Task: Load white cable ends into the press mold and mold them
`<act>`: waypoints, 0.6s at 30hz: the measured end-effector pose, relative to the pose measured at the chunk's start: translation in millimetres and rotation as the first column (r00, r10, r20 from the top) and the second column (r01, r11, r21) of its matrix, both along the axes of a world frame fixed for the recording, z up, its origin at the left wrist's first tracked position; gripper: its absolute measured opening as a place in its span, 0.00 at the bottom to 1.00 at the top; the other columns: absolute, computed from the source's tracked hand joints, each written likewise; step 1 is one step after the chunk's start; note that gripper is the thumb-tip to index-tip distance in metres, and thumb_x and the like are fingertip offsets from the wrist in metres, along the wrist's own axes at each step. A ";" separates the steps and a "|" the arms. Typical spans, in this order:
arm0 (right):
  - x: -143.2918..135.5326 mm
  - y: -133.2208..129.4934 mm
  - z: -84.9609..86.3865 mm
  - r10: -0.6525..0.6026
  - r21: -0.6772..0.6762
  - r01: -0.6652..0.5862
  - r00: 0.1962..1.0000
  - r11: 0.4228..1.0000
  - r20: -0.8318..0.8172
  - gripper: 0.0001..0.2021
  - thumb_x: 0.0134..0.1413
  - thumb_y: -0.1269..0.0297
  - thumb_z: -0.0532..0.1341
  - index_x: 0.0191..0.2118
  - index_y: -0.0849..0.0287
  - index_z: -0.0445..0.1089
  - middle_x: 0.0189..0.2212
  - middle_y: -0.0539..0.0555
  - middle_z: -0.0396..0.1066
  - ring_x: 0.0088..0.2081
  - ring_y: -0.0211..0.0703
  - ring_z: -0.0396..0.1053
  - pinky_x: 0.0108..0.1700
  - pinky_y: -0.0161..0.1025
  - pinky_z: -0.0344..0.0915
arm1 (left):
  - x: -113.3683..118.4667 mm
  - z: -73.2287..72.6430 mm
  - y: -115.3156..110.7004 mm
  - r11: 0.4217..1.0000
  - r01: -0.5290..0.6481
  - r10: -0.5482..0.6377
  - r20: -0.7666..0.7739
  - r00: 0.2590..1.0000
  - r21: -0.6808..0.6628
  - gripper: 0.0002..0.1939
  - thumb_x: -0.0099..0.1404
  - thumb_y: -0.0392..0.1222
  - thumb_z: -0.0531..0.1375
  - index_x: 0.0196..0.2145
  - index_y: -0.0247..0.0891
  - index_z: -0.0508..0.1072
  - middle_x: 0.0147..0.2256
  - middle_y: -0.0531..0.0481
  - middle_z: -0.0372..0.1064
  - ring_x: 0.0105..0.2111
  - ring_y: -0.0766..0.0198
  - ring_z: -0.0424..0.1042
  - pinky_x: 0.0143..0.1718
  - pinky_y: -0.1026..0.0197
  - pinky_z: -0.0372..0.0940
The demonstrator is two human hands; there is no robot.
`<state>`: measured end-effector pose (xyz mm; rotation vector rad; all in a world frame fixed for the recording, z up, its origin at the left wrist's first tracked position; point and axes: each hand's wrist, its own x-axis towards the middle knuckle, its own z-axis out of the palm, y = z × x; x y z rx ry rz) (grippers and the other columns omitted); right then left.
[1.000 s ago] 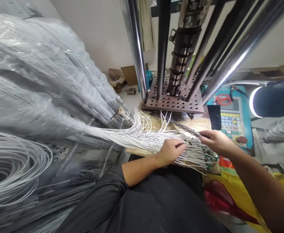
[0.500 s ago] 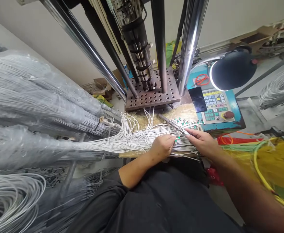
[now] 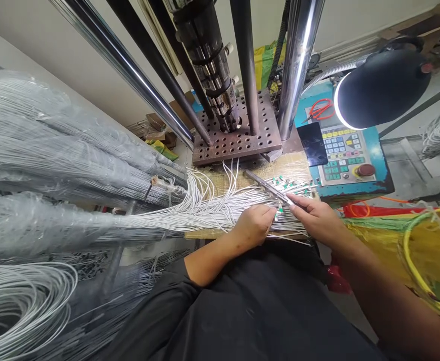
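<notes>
My left hand [image 3: 255, 223] is closed in a pinch over the bundle of white wires [image 3: 189, 215]. From its fingertips pokes a wire end with a green tip [image 3: 280, 209]. My right hand [image 3: 317, 220] grips the near end of a slim grey metal bar-shaped tool [image 3: 268, 186], whose exact kind I cannot make out. That tool slants up and left across the wires, and its darker far end points toward the machine plate. Several more green-tipped wire ends [image 3: 280, 179] lie spread beyond my hands on the worn yellowish worktop [image 3: 242, 179].
Behind the worktop stands a perforated metal plate [image 3: 257, 143] between steel columns [image 3: 297, 70]. A lit lamp [image 3: 383, 90] hangs over a control panel [image 3: 342, 155] at the right, beside a dark phone-like slab [image 3: 313, 145] and orange-handled scissors [image 3: 320, 109]. Plastic-wrapped wire bundles [image 3: 54, 155] fill the left.
My view has shifted slightly, so the machine and lamp appear larger or displaced. Both hands keep their grips; the tool has barely moved against the wires.
</notes>
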<state>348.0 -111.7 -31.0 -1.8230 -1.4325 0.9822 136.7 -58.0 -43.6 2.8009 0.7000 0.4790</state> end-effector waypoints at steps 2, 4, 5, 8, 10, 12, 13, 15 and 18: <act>-0.1 -0.3 -1.8 -0.001 0.004 0.001 1.000 1.000 0.007 0.26 0.61 0.55 0.56 0.61 0.61 0.72 0.57 0.57 0.73 0.58 0.54 0.71 0.63 0.49 0.65 | -0.3 -0.3 0.6 1.000 0.002 -0.002 -0.007 1.000 -0.009 0.14 0.75 0.37 0.48 0.44 0.32 0.73 0.35 0.43 0.72 0.36 0.58 0.71 0.42 0.56 0.68; -0.3 -0.8 -2.7 0.001 0.010 -0.001 1.000 1.000 0.015 0.26 0.61 0.56 0.56 0.61 0.60 0.72 0.57 0.56 0.73 0.59 0.54 0.71 0.63 0.49 0.66 | -0.4 -0.5 1.5 1.000 0.002 -0.002 -0.024 1.000 -0.023 0.13 0.75 0.37 0.48 0.44 0.33 0.73 0.36 0.42 0.72 0.37 0.57 0.71 0.42 0.56 0.68; -0.5 -1.0 -2.8 0.003 0.011 -0.003 1.000 1.000 0.018 0.26 0.61 0.56 0.56 0.61 0.60 0.72 0.57 0.56 0.74 0.58 0.55 0.71 0.63 0.50 0.66 | -0.3 -0.4 1.9 1.000 0.001 -0.001 -0.033 0.999 -0.029 0.13 0.75 0.37 0.49 0.44 0.33 0.73 0.36 0.42 0.72 0.37 0.57 0.71 0.42 0.55 0.68; -1.1 -1.7 -2.3 0.005 0.009 -0.005 0.999 1.000 0.036 0.25 0.61 0.57 0.56 0.61 0.60 0.72 0.57 0.56 0.74 0.58 0.56 0.72 0.62 0.51 0.66 | 0.2 1.4 2.9 0.999 -0.002 0.001 -0.046 0.999 -0.032 0.13 0.75 0.36 0.49 0.43 0.33 0.73 0.36 0.42 0.73 0.37 0.57 0.72 0.41 0.56 0.68; -1.8 -1.8 -1.7 0.001 0.008 -0.002 0.999 1.000 0.046 0.25 0.61 0.57 0.56 0.61 0.60 0.72 0.56 0.57 0.74 0.57 0.56 0.72 0.62 0.51 0.67 | 1.1 3.5 3.1 0.999 -0.012 0.010 -0.043 0.999 -0.031 0.14 0.75 0.36 0.49 0.42 0.33 0.73 0.36 0.42 0.73 0.37 0.58 0.72 0.41 0.56 0.68; -2.4 -1.5 -0.9 0.001 0.012 -0.001 0.999 1.000 0.050 0.25 0.62 0.57 0.57 0.61 0.59 0.72 0.56 0.56 0.74 0.57 0.56 0.72 0.62 0.51 0.67 | 2.5 5.4 3.3 0.999 -0.028 0.026 -0.043 0.999 -0.044 0.14 0.75 0.36 0.48 0.42 0.33 0.74 0.35 0.42 0.73 0.37 0.58 0.72 0.42 0.56 0.68; -2.8 -1.2 -0.2 -0.001 0.016 0.000 0.999 1.000 0.050 0.24 0.61 0.57 0.57 0.60 0.58 0.72 0.56 0.56 0.74 0.57 0.56 0.72 0.62 0.51 0.67 | 3.2 6.1 3.8 0.997 -0.035 0.033 -0.042 0.999 -0.061 0.15 0.75 0.36 0.48 0.41 0.33 0.74 0.35 0.42 0.73 0.37 0.58 0.72 0.42 0.56 0.69; -3.7 -0.6 1.6 -0.002 0.023 0.001 0.999 1.000 0.054 0.24 0.61 0.56 0.58 0.60 0.58 0.73 0.55 0.56 0.75 0.56 0.56 0.73 0.61 0.51 0.68 | 4.4 6.9 6.3 0.991 -0.043 0.039 -0.029 0.999 -0.123 0.14 0.75 0.36 0.49 0.40 0.34 0.75 0.35 0.43 0.73 0.37 0.58 0.73 0.42 0.56 0.69; -4.7 0.1 4.1 -0.003 0.018 0.002 0.998 1.000 0.067 0.25 0.59 0.55 0.60 0.59 0.59 0.73 0.54 0.56 0.76 0.54 0.56 0.75 0.61 0.50 0.68 | 3.6 7.6 14.9 0.950 -0.039 0.058 0.052 0.997 -0.310 0.13 0.73 0.38 0.53 0.37 0.35 0.77 0.34 0.45 0.74 0.37 0.60 0.73 0.43 0.59 0.68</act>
